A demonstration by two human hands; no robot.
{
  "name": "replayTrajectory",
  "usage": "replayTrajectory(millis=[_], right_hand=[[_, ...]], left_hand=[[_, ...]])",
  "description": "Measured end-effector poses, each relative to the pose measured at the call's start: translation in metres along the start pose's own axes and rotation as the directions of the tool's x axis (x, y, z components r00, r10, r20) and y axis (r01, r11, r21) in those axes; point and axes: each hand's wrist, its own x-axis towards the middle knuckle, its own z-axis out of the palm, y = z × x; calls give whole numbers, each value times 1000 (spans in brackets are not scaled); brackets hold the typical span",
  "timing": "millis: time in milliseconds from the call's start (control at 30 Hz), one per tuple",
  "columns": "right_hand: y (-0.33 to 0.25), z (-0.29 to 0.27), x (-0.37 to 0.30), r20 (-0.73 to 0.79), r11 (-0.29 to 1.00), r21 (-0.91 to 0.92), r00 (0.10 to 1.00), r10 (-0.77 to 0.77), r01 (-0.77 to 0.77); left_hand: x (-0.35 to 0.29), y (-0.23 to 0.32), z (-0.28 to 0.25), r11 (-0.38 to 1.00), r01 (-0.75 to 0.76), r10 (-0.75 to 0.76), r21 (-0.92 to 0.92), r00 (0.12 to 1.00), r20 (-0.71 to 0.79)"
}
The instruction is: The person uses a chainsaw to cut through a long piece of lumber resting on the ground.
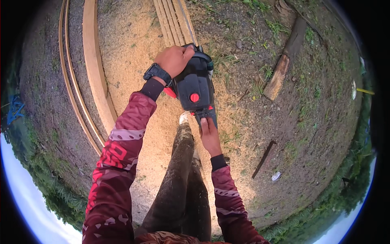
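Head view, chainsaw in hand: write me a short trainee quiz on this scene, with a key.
1. Which hand is at the front handle of the chainsaw? A) left B) right
2. True or false: the watch is on the right wrist.
3. Fill in: the round knob on the chainsaw is ____ in colour.

Key: 1. A, the left hand; 2. False, the left wrist; 3. red.

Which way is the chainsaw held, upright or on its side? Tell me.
Roughly upright: seen from above, the chainsaw shows its black top cover face-on and its bar edge-on.
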Motion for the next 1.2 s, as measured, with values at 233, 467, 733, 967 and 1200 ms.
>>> replayTrajectory(millis=[233, 467, 733, 967, 1200], right_hand=[[-37, 12, 23, 6, 998, -61, 1000, -1, 1], [-35, 15, 30, 18, 1000, -25, 1000, 0, 1], [-69, 25, 51, 15, 998, -34, 999, 46, -45], [-65, 30, 57, 25, 998, -20, 997, 67, -66], [-81, 43, 74, 10, 996, 58, 998, 65, -66]], left_hand=[[33, -15, -17, 998, -52, 54, 29, 998, -41], [41, -17, -16, 998, -58, 59, 33, 998, -34], [69, -26, -28, 995, -87, 89, 52, 996, -32], [77, -28, -31, 998, -37, 37, 54, 999, 6], [100, -31, -49, 996, -71, 71, 50, 997, 8]])
